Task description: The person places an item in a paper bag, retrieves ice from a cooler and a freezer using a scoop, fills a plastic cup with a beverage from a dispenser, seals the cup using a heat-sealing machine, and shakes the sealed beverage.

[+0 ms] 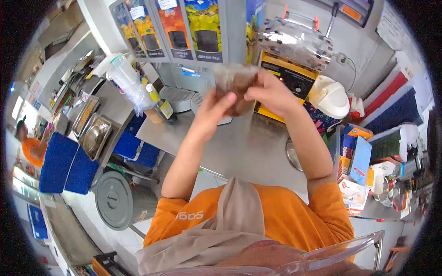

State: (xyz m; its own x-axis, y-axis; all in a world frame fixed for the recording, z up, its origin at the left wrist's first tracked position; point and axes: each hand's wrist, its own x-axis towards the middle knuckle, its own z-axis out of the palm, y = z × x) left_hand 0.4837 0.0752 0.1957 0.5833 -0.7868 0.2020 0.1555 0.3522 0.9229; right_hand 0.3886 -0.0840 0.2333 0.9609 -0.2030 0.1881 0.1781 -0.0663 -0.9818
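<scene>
A clear plastic cup [236,81] with brown contents is held up above the metal counter, blurred by motion. My left hand [214,112] grips its lower left side, thumb across the front. At the cup's upper right side, my right hand [271,92] has bent fingers against the wall near the rim; its far fingers are hidden. Behind the cup stands a grey drink dispenser [178,76] with tea pictures on its front. To the right of it is a yellow and black cup sealing machine [286,77], with a film roll on top.
A stack of clear cups [126,76] and a dark bottle with a yellow cap [162,105] stand at the counter's left. Right are a white lidded container [329,96] and a bin of boxes [357,165]. A grey lidded bin [114,200] stands lower left; another person [32,148] is far left.
</scene>
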